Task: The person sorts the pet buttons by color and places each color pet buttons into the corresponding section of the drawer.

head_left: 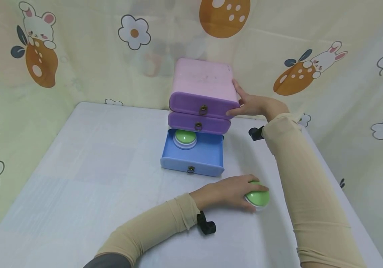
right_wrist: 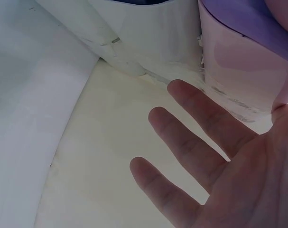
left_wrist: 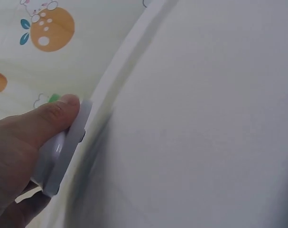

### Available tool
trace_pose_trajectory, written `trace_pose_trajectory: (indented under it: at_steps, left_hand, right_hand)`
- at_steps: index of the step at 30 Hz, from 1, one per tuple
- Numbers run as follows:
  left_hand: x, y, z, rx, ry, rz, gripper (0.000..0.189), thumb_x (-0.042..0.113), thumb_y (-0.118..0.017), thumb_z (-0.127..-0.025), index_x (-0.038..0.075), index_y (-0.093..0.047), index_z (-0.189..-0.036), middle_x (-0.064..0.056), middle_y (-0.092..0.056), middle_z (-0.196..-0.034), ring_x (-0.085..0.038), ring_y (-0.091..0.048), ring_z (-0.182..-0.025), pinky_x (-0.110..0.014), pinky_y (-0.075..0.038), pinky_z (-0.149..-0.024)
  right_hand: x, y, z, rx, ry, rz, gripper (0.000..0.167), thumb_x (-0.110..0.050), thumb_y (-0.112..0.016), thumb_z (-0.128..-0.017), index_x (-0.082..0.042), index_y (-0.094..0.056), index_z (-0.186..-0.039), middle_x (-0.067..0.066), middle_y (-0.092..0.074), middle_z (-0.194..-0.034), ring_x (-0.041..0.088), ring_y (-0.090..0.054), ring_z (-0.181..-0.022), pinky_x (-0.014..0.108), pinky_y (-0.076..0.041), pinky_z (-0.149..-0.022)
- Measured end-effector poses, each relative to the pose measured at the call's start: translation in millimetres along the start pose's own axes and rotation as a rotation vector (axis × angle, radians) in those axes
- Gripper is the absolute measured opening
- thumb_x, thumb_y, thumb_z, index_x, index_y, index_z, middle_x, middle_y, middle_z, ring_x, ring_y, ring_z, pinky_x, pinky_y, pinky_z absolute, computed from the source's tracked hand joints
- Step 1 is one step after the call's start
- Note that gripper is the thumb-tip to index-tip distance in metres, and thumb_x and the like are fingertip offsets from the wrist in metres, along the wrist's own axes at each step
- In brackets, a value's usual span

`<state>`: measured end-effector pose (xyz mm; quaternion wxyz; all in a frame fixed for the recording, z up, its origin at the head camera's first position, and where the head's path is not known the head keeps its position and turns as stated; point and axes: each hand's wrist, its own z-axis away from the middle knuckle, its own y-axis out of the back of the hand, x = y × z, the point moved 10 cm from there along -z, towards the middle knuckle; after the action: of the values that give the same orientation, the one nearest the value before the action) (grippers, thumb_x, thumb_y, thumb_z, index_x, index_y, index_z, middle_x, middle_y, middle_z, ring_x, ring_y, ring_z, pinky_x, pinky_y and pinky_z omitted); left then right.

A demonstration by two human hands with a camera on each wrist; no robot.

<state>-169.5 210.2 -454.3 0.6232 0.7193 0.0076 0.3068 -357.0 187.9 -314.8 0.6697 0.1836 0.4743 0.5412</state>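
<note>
My left hand [head_left: 233, 191] grips a green-domed push button [head_left: 259, 197] with a white base, right of centre near the front. In the left wrist view, the thumb and fingers pinch the edge of its base [left_wrist: 70, 149], tilted on its side. At the back, a small drawer cabinet [head_left: 205, 78] has a pink top and purple drawers. Its lowest drawer, blue [head_left: 208, 169], is pulled out and holds another green push button [head_left: 185, 138] at its back left. My right hand [head_left: 253, 105] touches the cabinet's upper right side, with three straight, spread fingers [right_wrist: 191, 147] seen in the right wrist view.
A white cloth covers the table [head_left: 94, 156]. Behind it and at both sides hangs a patterned curtain [head_left: 87, 48] with flowers and rabbits. Small ring pulls [head_left: 203, 109] hang on the drawer fronts. Black wrist mounts [head_left: 206, 225] stick out from both sleeves.
</note>
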Motion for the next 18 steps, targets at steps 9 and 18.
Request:
trace_pose_trajectory:
  at_steps: [9,18]
  left_hand:
    - [-7.8,24.4,0.5,0.058,0.014,0.005,0.072,0.053,-0.068,-0.081,0.04,-0.036,-0.144,0.005,-0.037,-0.143,-0.005,-0.042,-0.125,-0.016,-0.037,-0.101]
    - [-8.4,40.6,2.9,0.116,-0.013,-0.027,0.071,0.051,-0.069,-0.081,0.035,-0.04,-0.143,0.001,-0.04,-0.142,-0.008,-0.043,-0.125,-0.016,-0.038,-0.1]
  right_hand:
    - [-2.0,1.0,1.0,0.018,0.017,0.004,0.119,-0.055,-0.071,-0.077,-0.058,0.037,-0.127,0.016,-0.016,-0.157,0.04,-0.017,-0.143,0.069,-0.011,-0.109]
    - [-2.6,0.7,-0.8,0.017,0.022,-0.003,0.12,-0.052,-0.071,-0.078,-0.057,0.038,-0.128,0.016,-0.011,-0.158,0.04,-0.019,-0.143,0.069,-0.013,-0.109]
